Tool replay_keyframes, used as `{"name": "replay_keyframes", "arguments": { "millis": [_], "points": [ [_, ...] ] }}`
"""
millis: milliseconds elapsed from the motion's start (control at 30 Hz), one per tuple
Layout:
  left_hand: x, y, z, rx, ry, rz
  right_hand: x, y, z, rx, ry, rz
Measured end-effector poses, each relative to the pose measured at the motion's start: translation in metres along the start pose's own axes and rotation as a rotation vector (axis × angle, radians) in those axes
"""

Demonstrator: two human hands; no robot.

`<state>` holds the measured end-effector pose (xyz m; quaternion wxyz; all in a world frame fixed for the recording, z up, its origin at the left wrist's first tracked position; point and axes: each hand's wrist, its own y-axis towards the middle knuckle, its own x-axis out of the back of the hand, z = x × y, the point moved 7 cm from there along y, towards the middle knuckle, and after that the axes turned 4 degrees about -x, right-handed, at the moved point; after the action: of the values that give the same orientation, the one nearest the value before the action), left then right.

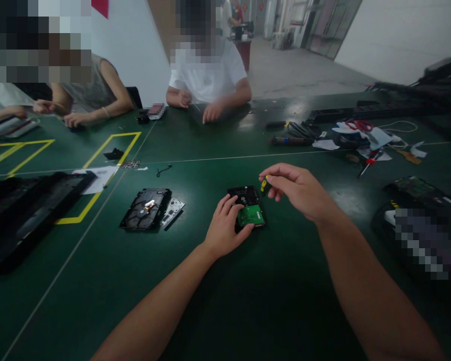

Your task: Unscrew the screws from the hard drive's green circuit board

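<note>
A black hard drive (245, 195) with a green circuit board (251, 215) on top lies on the dark green table (278, 281) in front of me. My left hand (225, 226) grips the drive's left side, fingers curled over its edge. My right hand (298, 189) hovers just right of the drive, fingers pinched on a small yellow-handled screwdriver (263, 185) whose tip points down at the drive's far right corner.
A second opened drive (146, 209) with a loose metal plate (172, 210) lies to the left. A black case (26, 210) sits at far left. Tools, red scissors (359, 125), papers and cables lie at right. Two people sit across the table.
</note>
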<state>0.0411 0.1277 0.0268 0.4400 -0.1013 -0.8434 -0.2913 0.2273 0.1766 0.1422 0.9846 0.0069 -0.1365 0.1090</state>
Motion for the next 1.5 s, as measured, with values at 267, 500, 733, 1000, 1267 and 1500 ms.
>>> {"name": "replay_keyframes", "arguments": {
  "millis": [267,500,733,1000,1267,1500],
  "points": [
    [0.000,0.001,-0.001,-0.007,-0.005,-0.001,0.002,-0.002,0.007,0.058,-0.113,-0.027],
    [0.002,0.001,-0.002,0.000,-0.007,0.003,0.003,-0.001,-0.005,-0.050,-0.067,-0.077],
    [0.001,0.001,-0.001,-0.004,-0.007,-0.006,0.000,-0.002,0.004,-0.001,-0.009,0.025],
    [0.001,0.001,-0.001,-0.006,-0.002,0.008,0.000,-0.001,-0.002,-0.019,-0.048,0.010],
    [0.000,0.001,0.000,-0.004,-0.007,-0.001,-0.001,0.002,-0.004,0.004,0.020,-0.005],
    [0.001,0.001,-0.001,-0.004,0.003,-0.002,0.003,-0.002,0.003,0.046,-0.109,-0.010]
  ]
}}
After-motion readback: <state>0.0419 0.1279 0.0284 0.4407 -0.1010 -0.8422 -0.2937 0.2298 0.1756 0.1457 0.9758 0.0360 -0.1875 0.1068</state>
